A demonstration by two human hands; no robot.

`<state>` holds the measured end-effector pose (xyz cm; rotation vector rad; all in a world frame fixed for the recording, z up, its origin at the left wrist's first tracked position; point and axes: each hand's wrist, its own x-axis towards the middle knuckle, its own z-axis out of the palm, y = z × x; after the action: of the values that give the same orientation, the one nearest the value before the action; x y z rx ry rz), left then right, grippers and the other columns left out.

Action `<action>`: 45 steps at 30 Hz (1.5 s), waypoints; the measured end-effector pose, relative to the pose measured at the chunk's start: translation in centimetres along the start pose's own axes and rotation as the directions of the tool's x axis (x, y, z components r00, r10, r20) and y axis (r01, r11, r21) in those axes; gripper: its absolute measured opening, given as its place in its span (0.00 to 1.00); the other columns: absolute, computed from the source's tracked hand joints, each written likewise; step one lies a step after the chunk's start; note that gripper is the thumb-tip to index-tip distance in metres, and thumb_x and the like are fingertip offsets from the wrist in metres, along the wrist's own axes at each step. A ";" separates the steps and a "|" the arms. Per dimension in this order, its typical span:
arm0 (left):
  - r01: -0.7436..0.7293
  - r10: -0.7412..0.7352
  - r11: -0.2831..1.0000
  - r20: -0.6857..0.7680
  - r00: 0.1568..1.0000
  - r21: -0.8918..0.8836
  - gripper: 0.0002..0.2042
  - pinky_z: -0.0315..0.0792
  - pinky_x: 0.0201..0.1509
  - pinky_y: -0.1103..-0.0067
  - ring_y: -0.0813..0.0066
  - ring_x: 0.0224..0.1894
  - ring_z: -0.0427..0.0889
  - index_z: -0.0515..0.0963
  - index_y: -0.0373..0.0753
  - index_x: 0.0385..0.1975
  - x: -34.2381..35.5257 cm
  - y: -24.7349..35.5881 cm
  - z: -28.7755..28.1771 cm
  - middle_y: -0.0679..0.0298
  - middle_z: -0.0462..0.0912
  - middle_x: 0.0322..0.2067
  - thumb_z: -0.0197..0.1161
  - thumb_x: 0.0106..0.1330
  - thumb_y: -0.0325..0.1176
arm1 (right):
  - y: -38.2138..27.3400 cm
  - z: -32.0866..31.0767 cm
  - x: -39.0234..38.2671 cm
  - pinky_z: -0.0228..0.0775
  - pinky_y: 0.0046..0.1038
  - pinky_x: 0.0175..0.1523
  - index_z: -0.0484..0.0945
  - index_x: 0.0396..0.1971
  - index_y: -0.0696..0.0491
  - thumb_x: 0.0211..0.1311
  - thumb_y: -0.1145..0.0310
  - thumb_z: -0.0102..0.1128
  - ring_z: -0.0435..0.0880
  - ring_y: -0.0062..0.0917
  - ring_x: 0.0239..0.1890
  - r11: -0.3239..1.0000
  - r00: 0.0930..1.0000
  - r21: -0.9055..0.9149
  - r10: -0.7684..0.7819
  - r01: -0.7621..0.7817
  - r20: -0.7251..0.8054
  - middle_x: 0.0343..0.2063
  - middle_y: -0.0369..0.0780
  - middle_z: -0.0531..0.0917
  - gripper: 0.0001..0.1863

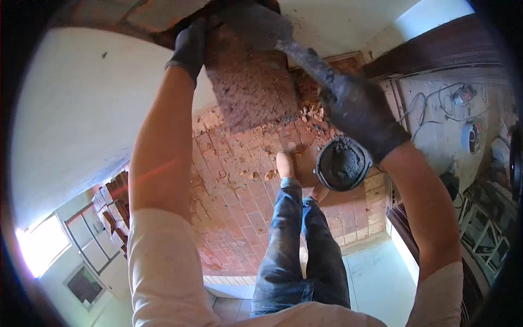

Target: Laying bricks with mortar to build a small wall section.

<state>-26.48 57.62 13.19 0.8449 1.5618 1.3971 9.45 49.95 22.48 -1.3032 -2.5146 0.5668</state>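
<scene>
- The trowel (272, 35) is at the top centre of the frame, its broad grey blade against the dark opening above the rough reddish-brown masonry face (250, 90).
- Its long axis runs diagonally: the handle end lies toward the right of centre, the blade points to the upper left.
- The gloved right hand (362, 111) is wrapped firmly round the trowel's handle.
- The gloved left hand (189, 49) reaches to the opening's edge, upper left of centre; whether its fingers grip anything, I cannot tell.
- Mortar could slide off if the blade tips, perhaps falling on the loose rubble (316, 113) below.
- With the blade near the left hand, a slip might knock its fingers.
- The black bucket (322, 175) of grey mortar, right of centre, stands near the feet and could be kicked over by a sidestep.
</scene>
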 end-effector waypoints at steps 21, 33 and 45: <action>-0.506 0.404 0.120 0.423 0.811 0.854 0.28 0.59 0.65 0.66 0.49 0.65 0.59 0.56 0.42 0.66 -5.4 1.4 -1.7 0.48 0.58 0.65 0.45 0.69 0.49 | -5.8 0.8 0.3 0.71 0.43 0.34 0.79 0.33 0.55 0.58 0.62 0.56 0.79 0.46 0.29 0.982 0.982 0.062 0.182 -0.179 -0.048 0.23 0.50 0.79 0.11; -0.541 0.397 0.146 0.452 0.799 0.828 0.30 0.59 0.65 0.64 0.44 0.62 0.62 0.59 0.37 0.63 -5.0 1.8 -2.4 0.43 0.61 0.62 0.44 0.69 0.52 | -3.9 1.0 -3.0 0.72 0.42 0.42 0.75 0.46 0.54 0.60 0.63 0.52 0.80 0.47 0.37 0.979 0.983 0.091 0.176 -0.180 0.049 0.36 0.54 0.79 0.16; -0.544 0.462 -0.671 0.858 0.225 0.504 0.25 0.48 0.70 0.57 0.63 0.66 0.60 0.70 0.46 0.59 -4.7 2.3 -5.0 0.65 0.66 0.62 0.50 0.58 0.24 | 4.3 19.8 -39.1 0.66 0.20 0.20 0.78 0.33 0.54 0.64 0.59 0.53 0.73 0.15 0.16 -0.225 0.247 0.748 0.852 -0.624 0.462 0.17 0.33 0.77 0.13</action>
<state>-29.25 51.69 16.28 3.5214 1.7169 0.2651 27.00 15.64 1.16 -2.0195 -0.3945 1.5409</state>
